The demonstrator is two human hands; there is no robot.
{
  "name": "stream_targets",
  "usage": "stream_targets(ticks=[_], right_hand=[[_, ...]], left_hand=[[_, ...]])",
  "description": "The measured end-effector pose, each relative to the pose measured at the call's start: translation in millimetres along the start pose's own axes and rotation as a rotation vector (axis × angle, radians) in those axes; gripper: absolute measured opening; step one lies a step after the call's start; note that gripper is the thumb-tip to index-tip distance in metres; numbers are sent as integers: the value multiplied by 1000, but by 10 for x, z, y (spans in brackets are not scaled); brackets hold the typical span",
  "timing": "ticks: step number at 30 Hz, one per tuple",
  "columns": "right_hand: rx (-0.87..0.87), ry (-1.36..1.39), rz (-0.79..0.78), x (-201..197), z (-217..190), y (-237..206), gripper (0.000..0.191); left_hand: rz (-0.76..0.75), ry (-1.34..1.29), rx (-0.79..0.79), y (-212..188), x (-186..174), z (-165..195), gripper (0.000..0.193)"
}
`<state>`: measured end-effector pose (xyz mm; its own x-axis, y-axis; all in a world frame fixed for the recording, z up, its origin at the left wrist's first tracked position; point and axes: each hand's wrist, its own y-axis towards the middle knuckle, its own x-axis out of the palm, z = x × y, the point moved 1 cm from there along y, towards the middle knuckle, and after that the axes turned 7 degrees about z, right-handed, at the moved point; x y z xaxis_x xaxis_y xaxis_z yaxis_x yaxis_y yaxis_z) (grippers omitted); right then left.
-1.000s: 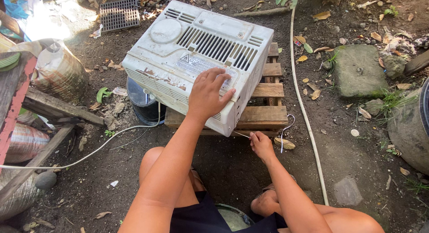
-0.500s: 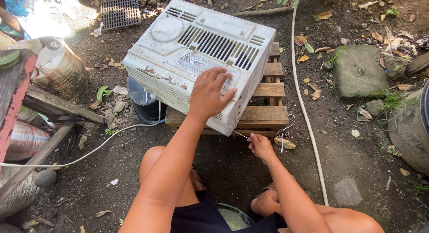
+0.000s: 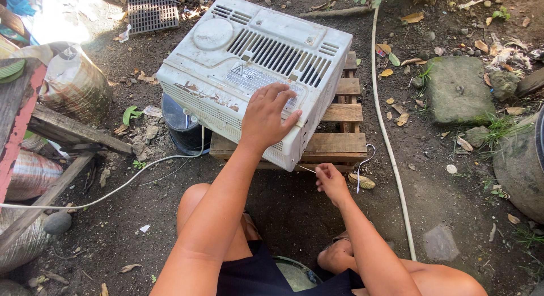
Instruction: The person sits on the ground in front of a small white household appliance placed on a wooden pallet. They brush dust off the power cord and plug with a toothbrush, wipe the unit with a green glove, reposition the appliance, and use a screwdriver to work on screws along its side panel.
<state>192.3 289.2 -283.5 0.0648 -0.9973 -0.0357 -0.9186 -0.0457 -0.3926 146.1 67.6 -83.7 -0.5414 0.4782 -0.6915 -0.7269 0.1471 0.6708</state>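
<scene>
two hands work on one white air conditioner unit (image 3: pixel 249 69), which rests tilted on a low wooden pallet (image 3: pixel 340 131) on the dirt ground, in the middle of the scene and a little far from the person. the unit is a big metal and plastic box with vent slots on its upper face; i judge it heavy and stiff, not easy to lift with one hand, and its dirty casing is probably a bit slippery. the thin plastic grille can crack, so a good place to take hold is the solid edges and corners of the casing, not the slots.

the left hand (image 3: pixel 266 117) lies flat on the near face of the unit, fingers spread and open; it presses and steadies the box, it does not close around anything. the right hand (image 3: pixel 330 180) is low, near the near right corner of the unit, just beside the pallet; its grip is closed in a pinch on a thin white wire (image 3: pixel 362 163) that curls up to the right of it. a white cable (image 3: pixel 113 188) runs over the ground to the left, and a pale hose (image 3: pixel 391 143) lies on the right.
</scene>
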Motion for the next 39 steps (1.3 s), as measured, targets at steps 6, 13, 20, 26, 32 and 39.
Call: stream_targets(ticks=[6,13,20,26,32,39], right_hand=[[58,-138,1,-4,44,40,27],[-267,-97,-56,-31,69,53,13],[-128,-114,-18,-2,96,76,20],[150,-160,-13,-10,63,144,49],[-198,-559,117,15,-38,124,27],[-482,-515,69,-163,-18,158,17]], left_hand=[[26,-14,-2,-15,2,-8,38],[32,-19,1,-7,-37,36,38],[163,-258,-127,-96,2,-40,41],[1218,-1031,-929,-1168,622,13,28],[777,-1606,-1942,-1907,1534,285,62],[809,-1846,-1773,-1623,1747,427,61]])
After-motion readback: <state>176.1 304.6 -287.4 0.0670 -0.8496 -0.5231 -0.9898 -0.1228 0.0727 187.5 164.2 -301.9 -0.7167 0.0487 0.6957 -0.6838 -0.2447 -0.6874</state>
